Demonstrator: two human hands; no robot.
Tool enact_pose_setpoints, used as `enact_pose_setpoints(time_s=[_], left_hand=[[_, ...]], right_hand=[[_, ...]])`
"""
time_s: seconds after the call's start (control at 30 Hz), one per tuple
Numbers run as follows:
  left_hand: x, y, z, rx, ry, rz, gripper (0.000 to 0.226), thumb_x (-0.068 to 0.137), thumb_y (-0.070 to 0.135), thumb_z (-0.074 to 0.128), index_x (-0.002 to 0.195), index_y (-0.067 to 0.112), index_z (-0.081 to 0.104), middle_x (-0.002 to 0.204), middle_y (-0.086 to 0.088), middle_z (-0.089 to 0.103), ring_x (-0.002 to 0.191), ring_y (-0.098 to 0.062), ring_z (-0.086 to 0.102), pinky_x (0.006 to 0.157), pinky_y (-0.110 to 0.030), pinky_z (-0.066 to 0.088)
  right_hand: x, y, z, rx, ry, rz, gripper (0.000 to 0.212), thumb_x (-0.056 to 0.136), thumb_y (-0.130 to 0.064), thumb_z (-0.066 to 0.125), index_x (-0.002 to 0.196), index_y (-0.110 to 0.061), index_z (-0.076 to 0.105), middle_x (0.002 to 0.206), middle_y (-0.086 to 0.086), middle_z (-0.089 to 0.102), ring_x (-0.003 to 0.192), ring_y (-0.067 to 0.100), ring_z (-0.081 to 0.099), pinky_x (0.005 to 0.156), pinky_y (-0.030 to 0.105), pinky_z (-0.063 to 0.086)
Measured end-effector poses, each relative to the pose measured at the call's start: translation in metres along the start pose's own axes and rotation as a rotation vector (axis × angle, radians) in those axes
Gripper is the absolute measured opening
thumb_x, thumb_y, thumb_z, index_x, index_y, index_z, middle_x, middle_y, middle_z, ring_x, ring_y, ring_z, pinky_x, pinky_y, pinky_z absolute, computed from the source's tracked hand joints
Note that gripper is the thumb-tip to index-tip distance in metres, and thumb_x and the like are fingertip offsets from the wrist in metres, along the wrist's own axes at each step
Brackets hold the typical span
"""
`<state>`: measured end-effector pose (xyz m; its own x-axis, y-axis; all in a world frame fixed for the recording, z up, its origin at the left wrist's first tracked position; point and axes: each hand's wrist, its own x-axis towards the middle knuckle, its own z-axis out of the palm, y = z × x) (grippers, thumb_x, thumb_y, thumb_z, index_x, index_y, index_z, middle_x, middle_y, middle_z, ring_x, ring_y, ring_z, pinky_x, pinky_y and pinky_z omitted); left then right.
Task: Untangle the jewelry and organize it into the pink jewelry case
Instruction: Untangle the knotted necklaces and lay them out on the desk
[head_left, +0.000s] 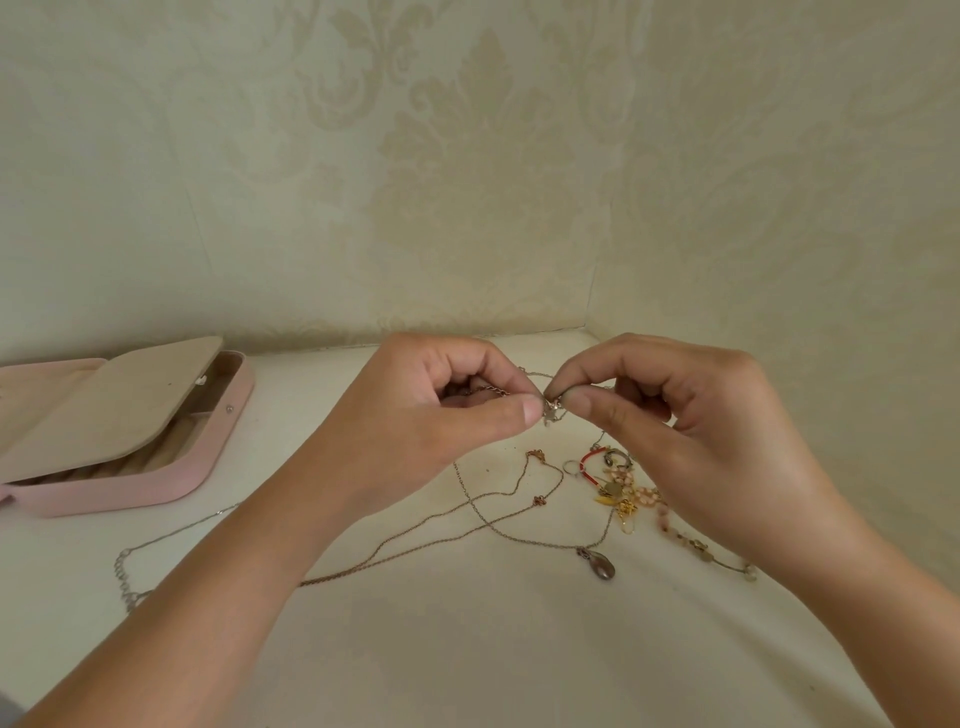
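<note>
My left hand (447, 410) and my right hand (691, 431) are raised close together above the white table, each pinching the same thin chain (551, 408) at a small clasp or knot between the fingertips. More of that chain is bunched in my left palm. Thin chains (498, 525) trail down over the table, one ending in a dark teardrop pendant (600, 566). A tangled heap of jewelry (618, 488) with red cord, pink beads and gold pieces lies under my right hand. The pink jewelry case (171, 478) sits at the left with its lid partly raised.
A silver chain (130, 566) with larger links lies at the left near the table's front. A beaded strand (701, 548) runs right from the heap. Patterned wallpaper walls (467, 182) close off the table at the back and on the right.
</note>
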<state>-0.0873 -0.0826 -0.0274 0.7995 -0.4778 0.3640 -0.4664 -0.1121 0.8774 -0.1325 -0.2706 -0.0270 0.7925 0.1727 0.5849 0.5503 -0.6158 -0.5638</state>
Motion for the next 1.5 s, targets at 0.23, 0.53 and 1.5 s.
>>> enact_pose_setpoints(time_s=[0.23, 0.53, 1.5], left_hand=[[0.001, 0.0, 0.0, -0.023, -0.021, -0.02, 0.005, 0.068, 0.028, 0.07, 0.065, 0.027, 0.072, 0.056, 0.009, 0.05, 0.056, -0.007, 0.042, 0.054, -0.014, 0.038], [0.001, -0.001, 0.003, -0.037, 0.015, -0.015, 0.006, 0.069, 0.024, 0.07, 0.063, 0.026, 0.072, 0.049, 0.016, 0.044, 0.049, -0.002, 0.039, 0.052, -0.012, 0.035], [0.001, -0.004, 0.005, -0.024, 0.023, 0.023, 0.011, 0.064, 0.032, 0.076, 0.072, 0.024, 0.075, 0.059, -0.004, 0.051, 0.056, -0.009, 0.043, 0.057, -0.018, 0.039]], right_hand=[[0.0, -0.002, 0.002, -0.001, 0.008, 0.014, 0.009, 0.082, -0.032, 0.063, 0.08, -0.038, 0.07, 0.058, -0.016, 0.052, 0.055, 0.007, 0.047, 0.052, 0.01, 0.032], [-0.001, -0.005, 0.004, 0.024, 0.031, 0.048, 0.014, 0.086, -0.023, 0.07, 0.078, -0.035, 0.07, 0.053, -0.016, 0.049, 0.051, 0.007, 0.043, 0.05, 0.011, 0.032], [-0.001, -0.007, 0.011, 0.057, 0.072, 0.165, 0.014, 0.084, -0.023, 0.069, 0.073, -0.032, 0.07, 0.043, -0.014, 0.042, 0.043, 0.008, 0.039, 0.044, 0.012, 0.029]])
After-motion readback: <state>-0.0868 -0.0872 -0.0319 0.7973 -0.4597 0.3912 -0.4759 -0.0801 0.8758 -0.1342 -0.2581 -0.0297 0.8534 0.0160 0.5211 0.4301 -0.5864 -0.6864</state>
